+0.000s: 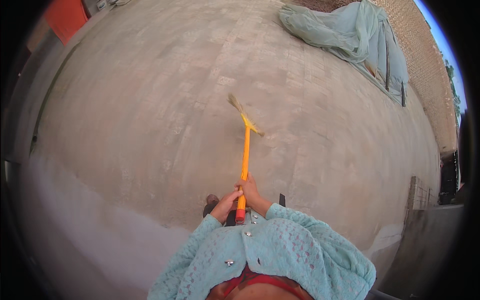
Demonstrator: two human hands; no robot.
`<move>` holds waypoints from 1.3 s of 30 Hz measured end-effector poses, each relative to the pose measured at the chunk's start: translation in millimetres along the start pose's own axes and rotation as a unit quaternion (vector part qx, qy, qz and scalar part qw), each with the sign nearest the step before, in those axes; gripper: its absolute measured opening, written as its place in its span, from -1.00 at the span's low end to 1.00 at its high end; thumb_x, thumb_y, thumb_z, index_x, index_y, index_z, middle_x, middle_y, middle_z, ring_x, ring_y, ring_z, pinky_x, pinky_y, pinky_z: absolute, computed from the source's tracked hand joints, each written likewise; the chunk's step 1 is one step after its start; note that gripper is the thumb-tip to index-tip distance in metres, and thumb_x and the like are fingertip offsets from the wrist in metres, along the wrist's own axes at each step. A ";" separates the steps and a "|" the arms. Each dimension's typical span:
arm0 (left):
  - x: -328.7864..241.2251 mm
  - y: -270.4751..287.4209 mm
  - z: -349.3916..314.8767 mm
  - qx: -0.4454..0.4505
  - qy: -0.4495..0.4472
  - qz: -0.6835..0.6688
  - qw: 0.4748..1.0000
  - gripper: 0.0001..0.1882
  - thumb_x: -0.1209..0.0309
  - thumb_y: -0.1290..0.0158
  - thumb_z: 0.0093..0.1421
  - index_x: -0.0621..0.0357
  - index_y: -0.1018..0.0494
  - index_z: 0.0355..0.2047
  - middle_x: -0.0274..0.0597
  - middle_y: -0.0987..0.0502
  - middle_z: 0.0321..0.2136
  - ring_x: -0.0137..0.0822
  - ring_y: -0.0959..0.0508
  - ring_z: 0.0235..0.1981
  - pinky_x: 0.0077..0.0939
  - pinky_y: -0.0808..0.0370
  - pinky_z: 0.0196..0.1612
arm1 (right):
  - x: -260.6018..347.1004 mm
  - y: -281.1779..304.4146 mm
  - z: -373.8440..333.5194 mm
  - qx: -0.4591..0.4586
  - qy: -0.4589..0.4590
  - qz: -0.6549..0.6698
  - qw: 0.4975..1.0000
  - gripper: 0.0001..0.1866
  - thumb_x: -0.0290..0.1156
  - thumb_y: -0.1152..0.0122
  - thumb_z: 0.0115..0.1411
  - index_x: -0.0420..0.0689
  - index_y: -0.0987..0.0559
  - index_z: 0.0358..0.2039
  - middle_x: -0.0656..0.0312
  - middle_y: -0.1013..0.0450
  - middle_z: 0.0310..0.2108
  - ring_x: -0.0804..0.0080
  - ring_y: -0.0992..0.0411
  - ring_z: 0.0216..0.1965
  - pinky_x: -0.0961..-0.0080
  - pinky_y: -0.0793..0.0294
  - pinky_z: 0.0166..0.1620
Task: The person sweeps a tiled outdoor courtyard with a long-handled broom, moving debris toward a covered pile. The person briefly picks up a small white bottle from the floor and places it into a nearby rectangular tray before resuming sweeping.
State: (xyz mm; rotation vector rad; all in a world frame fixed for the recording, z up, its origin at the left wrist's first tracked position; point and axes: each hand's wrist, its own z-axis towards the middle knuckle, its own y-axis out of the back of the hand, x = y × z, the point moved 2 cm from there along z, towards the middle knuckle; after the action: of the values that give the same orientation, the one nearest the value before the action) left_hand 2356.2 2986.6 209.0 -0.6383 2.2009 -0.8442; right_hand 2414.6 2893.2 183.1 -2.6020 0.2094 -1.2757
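A broom (245,153) with an orange-yellow handle and a red end cap stretches away from my body over the paved ground. Its yellow head with thin bristles rests at or just above the paving. Near the capped end, my left hand (226,205) is closed round the handle. My right hand (251,191) grips it a little farther up, fingers wrapped about the shaft. Both forearms wear light blue lace sleeves.
Paved ground (150,130) spreads all round me. A pale green sheet (345,32) covers a heap at the far right, beside a brick wall (410,45). An orange panel (66,21) stands at the far left. A low grey wall (425,240) lies at right.
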 end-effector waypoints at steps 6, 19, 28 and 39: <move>-22.3 -8.7 74.5 0.105 0.199 0.073 0.972 -0.62 0.32 0.16 0.11 0.24 -0.15 -0.10 -0.08 -0.36 -0.22 -0.21 -0.46 -0.28 -0.42 -0.48 -0.57 | 13.5 46.3 39.7 -0.074 -0.088 -0.036 0.993 -0.63 -0.46 0.08 -0.01 -0.12 -0.11 -0.16 0.16 -0.26 -0.58 0.40 -0.31 -0.55 0.55 -0.34 -0.59; -13.2 112.2 82.0 -0.146 0.224 0.072 0.961 -0.85 0.56 0.08 -0.04 0.26 -0.26 -0.40 -0.23 -0.34 -0.63 -0.49 -0.31 -0.73 -0.67 -0.30 -0.69 | 11.4 182.3 74.8 0.006 -0.191 -0.063 0.980 -0.58 -0.25 0.06 0.09 -0.15 -0.27 -0.05 0.24 -0.36 -0.50 0.52 -0.36 -0.50 0.59 -0.41 -0.44; -60.2 97.3 -67.3 -0.342 0.089 0.262 0.898 -0.63 0.61 0.03 -0.11 0.22 -0.18 -0.24 -0.27 -0.31 -0.65 -0.50 -0.26 -0.81 -0.62 -0.29 -0.82 | -61.1 253.9 72.6 -0.141 -0.184 -0.109 0.966 -0.60 -0.47 0.05 -0.02 -0.25 -0.33 -0.10 0.27 -0.34 -0.64 0.58 -0.30 -0.64 0.74 -0.32 -0.57; -98.4 68.6 -19.2 -0.412 -0.008 0.330 0.850 -0.84 0.51 0.04 -0.04 0.09 -0.17 -0.59 -0.34 -0.21 -0.82 -0.44 -0.23 -0.86 -0.59 -0.16 -0.86 | -56.1 262.8 70.9 -0.146 -0.164 -0.109 0.969 -0.57 -0.47 -0.01 -0.03 -0.22 -0.33 -0.08 0.26 -0.37 -0.66 0.58 -0.29 -0.68 0.66 -0.26 -0.62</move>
State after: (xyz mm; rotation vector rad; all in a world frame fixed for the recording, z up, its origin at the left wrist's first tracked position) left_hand 2392.2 3102.6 211.7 -0.1929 2.4677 0.4968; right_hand 2430.2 2663.8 27.1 -3.1150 0.0557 -0.9064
